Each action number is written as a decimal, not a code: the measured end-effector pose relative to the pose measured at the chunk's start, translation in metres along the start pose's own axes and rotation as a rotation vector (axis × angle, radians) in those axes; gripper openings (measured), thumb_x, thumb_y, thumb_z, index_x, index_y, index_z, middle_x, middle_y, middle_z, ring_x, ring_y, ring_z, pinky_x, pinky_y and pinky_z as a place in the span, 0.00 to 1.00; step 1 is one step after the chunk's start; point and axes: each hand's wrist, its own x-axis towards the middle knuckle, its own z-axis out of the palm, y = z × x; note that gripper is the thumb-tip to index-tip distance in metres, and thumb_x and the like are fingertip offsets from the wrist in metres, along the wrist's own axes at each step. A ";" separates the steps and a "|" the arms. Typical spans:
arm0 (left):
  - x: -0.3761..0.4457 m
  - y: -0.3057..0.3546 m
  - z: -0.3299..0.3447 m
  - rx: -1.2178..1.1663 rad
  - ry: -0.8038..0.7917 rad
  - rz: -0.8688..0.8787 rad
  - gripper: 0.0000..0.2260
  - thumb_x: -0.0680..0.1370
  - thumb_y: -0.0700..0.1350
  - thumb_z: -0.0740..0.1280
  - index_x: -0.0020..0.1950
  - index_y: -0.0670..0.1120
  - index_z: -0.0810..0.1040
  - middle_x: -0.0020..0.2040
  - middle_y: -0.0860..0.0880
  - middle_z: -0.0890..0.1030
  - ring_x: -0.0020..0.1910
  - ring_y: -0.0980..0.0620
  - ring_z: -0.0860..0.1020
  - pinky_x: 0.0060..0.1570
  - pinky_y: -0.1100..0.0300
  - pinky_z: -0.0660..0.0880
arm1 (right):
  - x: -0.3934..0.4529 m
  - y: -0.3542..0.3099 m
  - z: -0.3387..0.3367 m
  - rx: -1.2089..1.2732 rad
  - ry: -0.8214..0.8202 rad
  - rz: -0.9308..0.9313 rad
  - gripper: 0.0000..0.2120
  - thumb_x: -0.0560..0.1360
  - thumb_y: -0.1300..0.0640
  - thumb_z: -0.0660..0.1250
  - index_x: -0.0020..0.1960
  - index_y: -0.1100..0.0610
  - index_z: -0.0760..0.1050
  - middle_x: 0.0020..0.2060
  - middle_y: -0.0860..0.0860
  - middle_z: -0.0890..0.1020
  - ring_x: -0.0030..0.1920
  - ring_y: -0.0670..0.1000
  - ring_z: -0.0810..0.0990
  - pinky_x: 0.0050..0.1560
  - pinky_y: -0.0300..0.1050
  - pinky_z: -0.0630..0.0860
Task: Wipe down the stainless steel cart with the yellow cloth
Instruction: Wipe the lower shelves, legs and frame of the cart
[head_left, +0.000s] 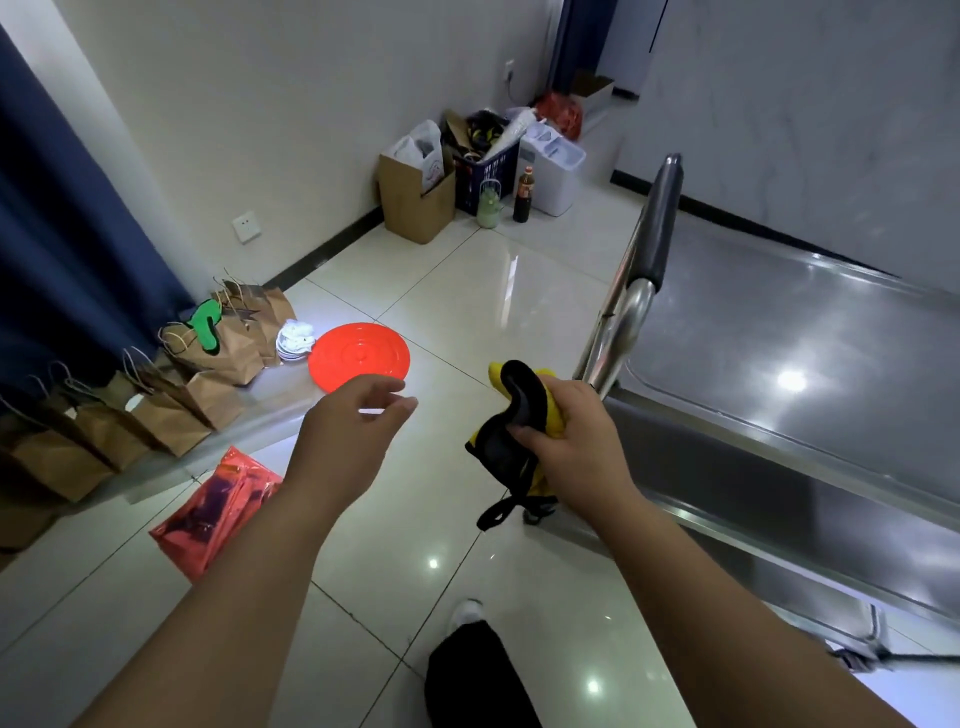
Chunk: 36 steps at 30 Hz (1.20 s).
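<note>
Glossy white floor tiles (457, 291) fill the middle of your view, reflecting ceiling lights, with a pale wall behind and a dark blue curtain (57, 234) hanging at the far left. Your right hand (566, 441) is clenched around the yellow cloth (553, 423), which is bunched together with a black pad or strap piece (519, 405); a black loop dangles below your fist. The cloth is held in the air just beside the near left corner of the stainless steel cart (789, 353), not touching it. The cart's flat metal top stretches away on your right, with a raised rim and a tubular handle (660, 228) rising at its left end, part chrome and part covered in a dark grip.

Your left hand (358, 421) hovers over the floor with its fingers loosely curved and holding nothing.

Beyond your left hand, a round orange-red lid (358, 356) lies flat on the tiles. Just beside it sits a small stack of white dishes (293, 340). A row of brown paper bags (156, 395) lines the left edge, and a red plastic bag (218, 512) lies on the floor near your left forearm. In the far corner stand a cardboard box (415, 202), a dark blue basket (488, 166), a dark bottle (523, 195) and a white bin (553, 166). One dark trouser leg with a white shoe (465, 613) shows at the bottom.
</note>
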 end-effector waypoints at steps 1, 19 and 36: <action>0.012 0.003 -0.001 0.013 -0.002 0.007 0.07 0.75 0.49 0.69 0.52 0.56 0.78 0.45 0.61 0.79 0.44 0.65 0.76 0.41 0.65 0.72 | 0.011 -0.001 0.002 0.011 0.003 0.007 0.18 0.71 0.60 0.72 0.59 0.50 0.76 0.51 0.46 0.73 0.54 0.43 0.70 0.50 0.20 0.61; 0.227 0.038 -0.012 0.095 -0.128 0.047 0.06 0.75 0.50 0.69 0.51 0.57 0.78 0.45 0.62 0.79 0.43 0.68 0.76 0.37 0.72 0.68 | 0.202 -0.011 0.038 -0.023 0.144 0.138 0.20 0.72 0.59 0.71 0.62 0.50 0.75 0.52 0.47 0.71 0.48 0.38 0.65 0.47 0.19 0.60; 0.397 0.068 0.006 0.200 -0.587 0.295 0.07 0.75 0.49 0.69 0.53 0.54 0.79 0.46 0.59 0.80 0.43 0.61 0.78 0.38 0.68 0.69 | 0.267 -0.024 0.085 0.094 0.514 0.494 0.21 0.72 0.60 0.72 0.63 0.50 0.74 0.56 0.47 0.72 0.57 0.45 0.71 0.57 0.38 0.65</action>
